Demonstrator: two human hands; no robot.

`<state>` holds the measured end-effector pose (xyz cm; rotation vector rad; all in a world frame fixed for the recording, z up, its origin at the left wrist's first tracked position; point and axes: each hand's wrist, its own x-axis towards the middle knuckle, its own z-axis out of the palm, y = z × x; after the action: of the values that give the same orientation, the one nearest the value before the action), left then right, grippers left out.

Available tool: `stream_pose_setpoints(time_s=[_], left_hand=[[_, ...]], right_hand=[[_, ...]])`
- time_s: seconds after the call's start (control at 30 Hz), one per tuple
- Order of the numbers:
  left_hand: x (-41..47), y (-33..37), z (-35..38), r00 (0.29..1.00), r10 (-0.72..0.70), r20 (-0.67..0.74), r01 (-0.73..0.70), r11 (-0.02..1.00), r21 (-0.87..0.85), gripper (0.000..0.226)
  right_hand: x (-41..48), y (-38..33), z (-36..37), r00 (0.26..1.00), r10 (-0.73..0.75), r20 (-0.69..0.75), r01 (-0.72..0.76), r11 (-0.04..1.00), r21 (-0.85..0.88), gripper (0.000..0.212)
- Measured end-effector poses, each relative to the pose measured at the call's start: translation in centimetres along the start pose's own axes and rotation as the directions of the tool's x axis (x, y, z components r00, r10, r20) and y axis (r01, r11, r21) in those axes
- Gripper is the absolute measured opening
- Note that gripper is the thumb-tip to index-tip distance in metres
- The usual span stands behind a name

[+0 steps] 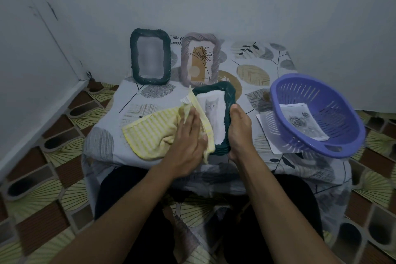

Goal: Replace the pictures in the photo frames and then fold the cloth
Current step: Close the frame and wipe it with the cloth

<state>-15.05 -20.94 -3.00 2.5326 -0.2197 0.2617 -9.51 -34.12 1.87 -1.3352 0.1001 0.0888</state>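
The green frame (225,94) holding the cat picture (212,109) tilts up at the middle of the counter (252,55). The right hand (239,128) is curled round its 3 o'clock edge. The left hand (188,135) lies flat, fingers straight, pressing the yellow cloth (150,133) to the glass at 9 o'clock. To wipe well, I'd brace the frame firmly — it looks propped, not flat — and sweep toward 3 o'clock with light, even pressure.

Green frame (228,100): edge opposite the grip of the right hand (240,133) is covered by the yellow striped cloth (150,133).
Gripping fingers: hidden behind the frame.
Dark frame (150,58) beyond the grip: picture blurred.
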Motion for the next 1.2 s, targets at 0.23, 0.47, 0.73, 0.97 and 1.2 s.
stream_pose_setpoints(time_s=[0.23, 0.47, 0.73, 0.97, 1.2], left_hand=[[1.1, -1.9, -1.7, 0.988, -0.152, -0.025, 0.148, 0.982, -0.117, 0.074], [4.1, -1.0, -4.7, 0.953, -0.282, -0.113, 0.251, 0.94, -0.23, 0.066], [-0.5, 2.3, -0.8, 0.971, -0.238, 0.0, 0.218, 0.888, -0.406, 0.066], [3.7, 0.6, -3.8, 0.947, -0.291, -0.135, 0.217, 0.892, -0.397, 0.065], [6.0, -0.4, -5.5, 0.908, -0.364, -0.205, 0.267, 0.883, -0.386, 0.06]], right_hand=[[-1.5, 0.7, 1.1, 0.995, 0.026, 0.092, -0.025, 1.0, -0.016, 0.034], [-2.2, -0.2, 2.4, 0.992, -0.03, 0.119, 0.031, 1.0, -0.002, 0.031], [0.4, -3.3, 0.7, 0.995, -0.088, -0.054, 0.092, 0.994, 0.063, 0.033], [-1.0, -2.3, 0.8, 0.996, -0.027, 0.084, 0.022, 0.998, 0.061, 0.037], [-2.3, -1.4, 1.5, 0.995, 0.002, 0.099, -0.008, 0.998, 0.062, 0.034]])
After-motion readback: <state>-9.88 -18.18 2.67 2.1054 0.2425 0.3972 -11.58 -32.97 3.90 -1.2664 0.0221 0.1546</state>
